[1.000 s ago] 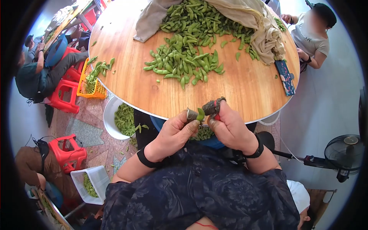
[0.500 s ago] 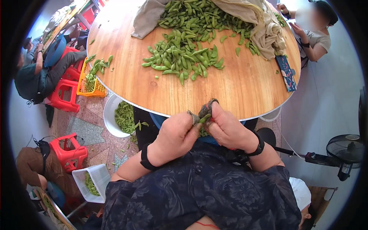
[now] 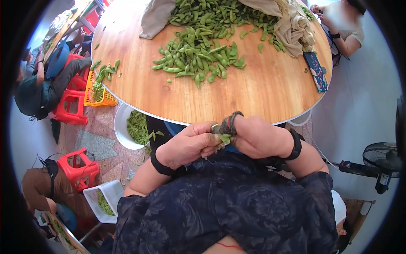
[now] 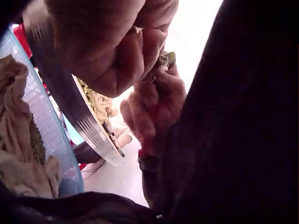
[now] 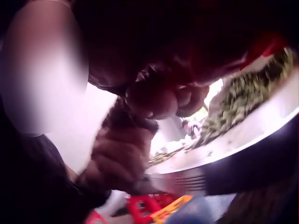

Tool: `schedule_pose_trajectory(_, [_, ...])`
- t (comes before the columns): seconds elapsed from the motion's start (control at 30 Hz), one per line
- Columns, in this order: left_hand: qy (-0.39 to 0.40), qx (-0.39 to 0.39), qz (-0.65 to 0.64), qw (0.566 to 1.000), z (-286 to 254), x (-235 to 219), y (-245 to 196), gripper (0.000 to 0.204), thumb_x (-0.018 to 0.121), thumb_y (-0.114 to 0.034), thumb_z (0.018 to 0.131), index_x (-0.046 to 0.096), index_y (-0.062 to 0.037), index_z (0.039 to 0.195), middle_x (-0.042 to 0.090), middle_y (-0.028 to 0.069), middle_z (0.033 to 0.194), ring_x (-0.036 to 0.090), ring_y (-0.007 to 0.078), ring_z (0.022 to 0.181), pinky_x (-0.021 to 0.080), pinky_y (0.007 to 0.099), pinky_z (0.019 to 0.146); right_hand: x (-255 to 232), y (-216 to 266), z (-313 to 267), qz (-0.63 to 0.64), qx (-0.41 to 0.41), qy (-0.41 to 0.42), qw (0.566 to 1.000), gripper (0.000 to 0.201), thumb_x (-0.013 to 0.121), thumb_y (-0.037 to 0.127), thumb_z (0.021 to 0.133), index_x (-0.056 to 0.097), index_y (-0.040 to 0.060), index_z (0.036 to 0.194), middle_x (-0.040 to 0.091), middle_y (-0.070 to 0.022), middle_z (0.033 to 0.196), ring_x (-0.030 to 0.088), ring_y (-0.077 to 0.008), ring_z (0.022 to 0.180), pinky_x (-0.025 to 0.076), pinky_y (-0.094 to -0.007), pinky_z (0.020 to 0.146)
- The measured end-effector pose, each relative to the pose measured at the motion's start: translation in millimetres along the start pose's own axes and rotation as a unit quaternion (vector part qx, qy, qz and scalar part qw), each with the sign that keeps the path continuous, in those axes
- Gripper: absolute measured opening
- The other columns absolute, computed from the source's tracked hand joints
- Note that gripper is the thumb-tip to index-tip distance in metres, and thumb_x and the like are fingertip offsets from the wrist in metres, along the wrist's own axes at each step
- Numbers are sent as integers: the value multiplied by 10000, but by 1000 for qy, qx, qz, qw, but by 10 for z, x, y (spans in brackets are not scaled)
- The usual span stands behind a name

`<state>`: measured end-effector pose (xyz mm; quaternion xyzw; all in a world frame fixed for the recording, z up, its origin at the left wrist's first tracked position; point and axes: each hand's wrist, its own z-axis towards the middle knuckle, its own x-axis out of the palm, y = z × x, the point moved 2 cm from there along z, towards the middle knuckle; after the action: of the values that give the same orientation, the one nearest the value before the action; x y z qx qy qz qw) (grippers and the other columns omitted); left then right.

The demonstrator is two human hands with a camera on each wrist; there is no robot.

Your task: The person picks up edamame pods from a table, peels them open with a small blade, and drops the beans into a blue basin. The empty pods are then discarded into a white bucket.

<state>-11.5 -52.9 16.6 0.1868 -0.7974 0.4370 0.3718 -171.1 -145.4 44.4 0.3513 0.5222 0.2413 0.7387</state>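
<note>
My left hand (image 3: 188, 144) and right hand (image 3: 264, 137) meet just in front of the table's near edge. A green soybean pod (image 3: 225, 138) is pinched between them, mostly hidden by the fingers. A dark wrap with a red band (image 3: 229, 122) covers a finger of the right hand; a greyish finger sleeve (image 3: 215, 128) sits on the left one. In the left wrist view a pale green bit of pod (image 4: 169, 58) pokes out by the fingertips. The right wrist view is dark, with the curled fingers of both hands close together.
A big heap of soybean pods (image 3: 194, 55) lies on the round wooden table (image 3: 139, 84), partly under a beige cloth (image 3: 292, 31). A patterned dark blue case (image 3: 316, 73) rests at the right edge. Below left stand a white bucket (image 3: 121, 131) and a yellow basket (image 3: 94, 97).
Both hands have drawn closer and turned inward over the pod, which now shows less. The right wrist has moved outward to the right. The view has tilted slightly, shifting the table upward.
</note>
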Motion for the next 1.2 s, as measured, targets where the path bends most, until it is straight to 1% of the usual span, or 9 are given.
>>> schedule_pose_trajectory(0.2, [-1,106,319,942,-71,75,-77,111,510,-70,933,582,-6,988,543,-4,736,471,114,595,383,254,566,-117,69,73,399,262,133,869,97,418,33,907,426,82,990,523,-4,707,447,-70,431,360,-238,376])
schedule_pose_trajectory(0.27, [-71,307,611,726,-93,83,-83,77,532,-57,911,587,-11,938,579,68,714,534,218,582,412,307,551,-97,74,92,424,276,126,853,115,422,29,898,428,89,996,519,-4,711,436,-59,431,354,-223,374])
schedule_pose_trajectory(0.33, [-90,329,628,700,-169,150,-93,89,617,-36,791,550,-19,847,524,177,708,535,378,646,423,408,566,-64,89,123,446,288,121,839,133,425,25,888,430,95,1001,515,-3,715,424,-49,430,348,-209,372])
schedule_pose_trajectory(0.43, [-98,320,636,695,-223,157,-159,91,629,-35,805,542,-16,825,535,125,671,543,286,581,422,366,529,72,80,89,352,276,89,890,133,478,63,861,421,93,977,520,-7,659,437,-52,432,329,-232,365])
schedule_pose_trajectory(0.53, [-184,273,548,769,-507,-51,-255,90,632,-36,837,546,-11,835,533,69,632,507,143,531,404,292,496,129,31,51,46,141,96,984,221,559,145,844,403,64,977,538,-167,614,571,-364,541,446,-446,500])
schedule_pose_trajectory(0.6, [-288,267,517,760,-760,-442,-265,82,639,-47,856,568,-11,875,520,19,608,455,60,527,383,242,480,0,88,69,-4,182,214,960,301,600,206,838,392,36,973,559,-222,661,572,-443,640,452,-499,578])
schedule_pose_trajectory(0.8, [-493,326,587,554,-1456,-1178,-312,335,505,36,793,527,19,1127,559,84,871,527,155,745,443,283,679,-758,-727,346,-308,135,-123,934,183,558,113,842,442,33,959,550,-210,678,591,-403,651,463,-478,563])
schedule_pose_trajectory(1.0, [-450,351,497,654,-1247,-940,-252,233,555,-14,885,560,27,1115,616,72,920,586,135,846,471,279,789,-859,-828,608,-328,210,-55,919,393,659,212,798,422,8,1036,556,-251,964,579,-403,907,475,-466,763])
schedule_pose_trajectory(1.2, [-224,262,483,805,-631,-407,-247,151,542,-27,898,577,21,1037,594,31,896,553,94,796,461,252,732,-797,-741,482,-246,220,-33,943,412,655,164,768,406,-9,1047,545,-256,990,574,-428,888,477,-471,750])
